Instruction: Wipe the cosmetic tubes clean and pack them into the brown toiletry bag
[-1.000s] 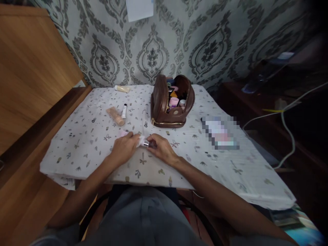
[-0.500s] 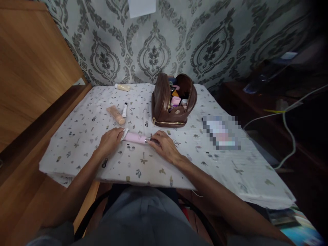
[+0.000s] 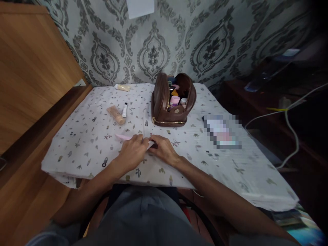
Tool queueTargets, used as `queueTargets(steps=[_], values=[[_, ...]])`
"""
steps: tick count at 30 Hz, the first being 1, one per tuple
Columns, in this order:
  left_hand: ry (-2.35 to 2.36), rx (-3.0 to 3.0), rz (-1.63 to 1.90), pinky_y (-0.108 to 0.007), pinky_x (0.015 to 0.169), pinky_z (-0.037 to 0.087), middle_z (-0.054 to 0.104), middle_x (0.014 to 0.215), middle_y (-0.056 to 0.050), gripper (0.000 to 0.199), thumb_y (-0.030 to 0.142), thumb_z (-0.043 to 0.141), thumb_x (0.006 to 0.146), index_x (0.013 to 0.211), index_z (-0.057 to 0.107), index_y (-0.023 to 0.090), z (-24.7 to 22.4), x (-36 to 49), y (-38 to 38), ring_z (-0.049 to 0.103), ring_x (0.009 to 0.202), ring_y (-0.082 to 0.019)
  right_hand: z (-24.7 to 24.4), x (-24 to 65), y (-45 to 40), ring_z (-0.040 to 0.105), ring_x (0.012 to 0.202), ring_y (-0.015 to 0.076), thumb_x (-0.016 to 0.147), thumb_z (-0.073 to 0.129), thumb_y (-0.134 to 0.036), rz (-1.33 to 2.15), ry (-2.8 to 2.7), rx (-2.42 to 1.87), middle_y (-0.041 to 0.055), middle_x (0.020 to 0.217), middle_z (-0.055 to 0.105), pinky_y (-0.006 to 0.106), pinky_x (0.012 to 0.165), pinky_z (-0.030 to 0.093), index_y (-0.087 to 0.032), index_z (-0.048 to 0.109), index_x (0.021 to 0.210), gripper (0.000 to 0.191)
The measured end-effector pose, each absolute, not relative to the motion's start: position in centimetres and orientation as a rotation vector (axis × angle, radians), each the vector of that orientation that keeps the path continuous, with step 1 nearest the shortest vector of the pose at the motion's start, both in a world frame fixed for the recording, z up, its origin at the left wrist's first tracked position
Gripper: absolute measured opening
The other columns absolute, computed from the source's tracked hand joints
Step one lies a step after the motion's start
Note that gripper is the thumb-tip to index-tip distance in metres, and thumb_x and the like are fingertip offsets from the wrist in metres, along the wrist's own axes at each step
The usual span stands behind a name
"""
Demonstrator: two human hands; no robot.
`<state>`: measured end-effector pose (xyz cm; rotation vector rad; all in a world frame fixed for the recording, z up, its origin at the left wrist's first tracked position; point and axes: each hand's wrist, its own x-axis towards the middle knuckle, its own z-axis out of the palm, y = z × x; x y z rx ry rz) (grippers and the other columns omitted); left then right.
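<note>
A pink squeeze tube (image 3: 122, 137) lies across the space between my hands, its flat end jutting out to the left. My left hand (image 3: 133, 150) is closed over the tube's middle, with a white tissue or wipe (image 3: 150, 145) poking out beside its fingers. My right hand (image 3: 164, 149) grips the cap end, and the cap itself is mostly hidden. Just beyond the hands are a beige squeeze tube (image 3: 116, 115) and a small white tube with a black cap (image 3: 124, 110). A brown cosmetic bag (image 3: 161, 102) stands open behind them, filled with several toiletries.
A pale yellow tube (image 3: 123, 87) lies near the wall at the back left. To the right is a pixelated phone-like object (image 3: 221, 132) on the patterned tablecloth (image 3: 189, 174). A white cable (image 3: 294, 136) hangs past the table's right side, and a wooden panel (image 3: 33, 68) borders the left.
My left hand has slid right along the pink tube with the white tissue, from the flat end towards the cap. The right hand stays at the cap end.
</note>
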<state>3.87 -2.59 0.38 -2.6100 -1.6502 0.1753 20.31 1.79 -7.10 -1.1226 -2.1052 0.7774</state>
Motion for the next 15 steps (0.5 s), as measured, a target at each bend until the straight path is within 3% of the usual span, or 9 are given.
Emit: queueTargets(steps=[6, 15], values=[[-1.702, -2.518, 0.206, -0.035, 0.077, 0.054, 0.062, 0.112, -0.012, 0.032, 0.030, 0.035, 0.105, 0.121, 0.062, 0.021, 0.0, 1.5, -2.7, 0.061, 0.105, -0.027, -7.3, 20.5, 1.7, 0.062, 0.081, 0.0179, 0.076, 0.077, -0.015, 0.723, -2.154, -1.108, 0.0015, 0.086, 0.065, 0.028, 0.077, 0.046, -0.021, 0.064, 0.093, 0.022], [-1.976, -2.253, 0.109, -0.031, 0.071, 0.053, 0.064, 0.108, -0.011, 0.038, 0.032, 0.036, 0.104, 0.135, 0.056, 0.023, 0.1, -6.2, -3.4, 0.064, 0.102, -0.027, -7.6, 20.5, 1.8, 0.061, 0.079, 0.0161, 0.076, 0.073, -0.008, 0.717, -2.160, -1.069, 0.0009, 0.090, 0.063, 0.029, 0.075, 0.048, -0.022, 0.063, 0.095, 0.026]])
